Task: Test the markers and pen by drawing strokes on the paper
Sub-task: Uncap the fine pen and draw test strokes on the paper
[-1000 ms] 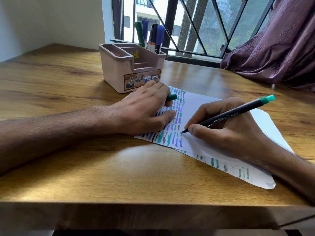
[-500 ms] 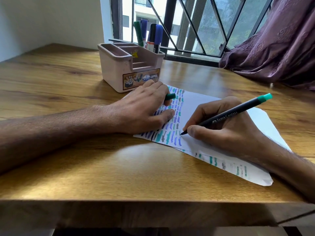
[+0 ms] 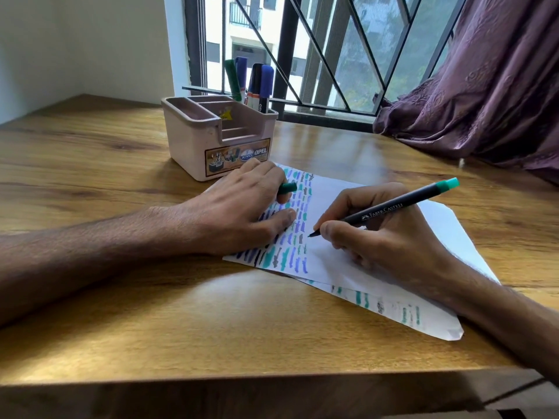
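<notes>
Head camera is all I have from here, so everything comes from that one view. The pen [image 3: 384, 211], a slim black fineliner with a teal end, is pinched low on its barrel by the right hand [image 3: 393, 246], thumb and forefinger closed just above the nib, the heel of the hand resting on the paper [image 3: 328, 196]. Its long axis runs slantwise: the nib points down and toward the left edge of the tabletop [image 3: 121, 313], touching or all but touching the sheet just beside the last column of strokes, and the teal end is raised toward the far right corner. The left hand [image 3: 239, 210] lies on the stroked part of the sheet, thumb stretched flat, fingers curled over a green cap [image 3: 287, 187] whose tip peeks out past them; I read that as holding the cap while pinning the paper. The paper sits right of the tabletop's middle, skewed to the near edge, with a second marked sheet [image 3: 438, 325] poking out beneath it toward the near right corner. Behind the left hand, toward the far edge, a pink organizer [image 3: 193, 146] holds the markers [image 3: 263, 83] upright. By my judgement the pen is light and stiff with a nib that is easy to crush, so a low grip and gentle pressure suit it. The paper looks thin, limp and apt to slide on glossy wood, so it wants a flat hand.
</notes>
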{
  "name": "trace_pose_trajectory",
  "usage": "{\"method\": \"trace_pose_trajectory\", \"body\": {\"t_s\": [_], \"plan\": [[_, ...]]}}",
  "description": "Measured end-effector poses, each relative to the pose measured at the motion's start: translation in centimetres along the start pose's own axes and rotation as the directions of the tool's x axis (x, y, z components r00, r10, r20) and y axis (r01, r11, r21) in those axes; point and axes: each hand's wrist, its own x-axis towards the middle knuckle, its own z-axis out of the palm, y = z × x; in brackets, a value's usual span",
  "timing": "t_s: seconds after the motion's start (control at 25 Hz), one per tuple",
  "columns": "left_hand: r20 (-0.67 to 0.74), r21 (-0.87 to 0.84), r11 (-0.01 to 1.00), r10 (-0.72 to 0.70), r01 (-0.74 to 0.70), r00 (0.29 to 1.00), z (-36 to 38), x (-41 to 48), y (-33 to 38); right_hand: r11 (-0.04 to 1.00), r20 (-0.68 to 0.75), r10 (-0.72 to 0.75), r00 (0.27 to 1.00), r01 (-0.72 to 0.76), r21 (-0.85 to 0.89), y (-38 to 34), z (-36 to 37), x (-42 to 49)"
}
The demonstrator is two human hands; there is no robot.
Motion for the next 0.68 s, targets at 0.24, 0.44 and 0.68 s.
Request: {"method": "trace_pose_trajectory", "body": {"t_s": [0.24,0.44,0.68], "plan": [[-0.021,-0.026,0.998,0.056,-0.056,0.998,-0.14,-0.23,-0.2,0.973,-0.032,0.036,0.999,-0.028,0.23,0.25,-0.35,0.09],[-0.105,-0.059,0.996,0.068,-0.074,0.992,0.22,0.08,-0.45,0.963,-0.145,-0.031,0.989,0.068,0.26,0.29,-0.47,0.15],[-0.219,-0.068,0.985,0.139,-0.157,0.966,0.08,0.19,-0.84,0.935,-0.166,-0.014,0.986,0.071,0.347,0.44,-0.91,0.44]]}}
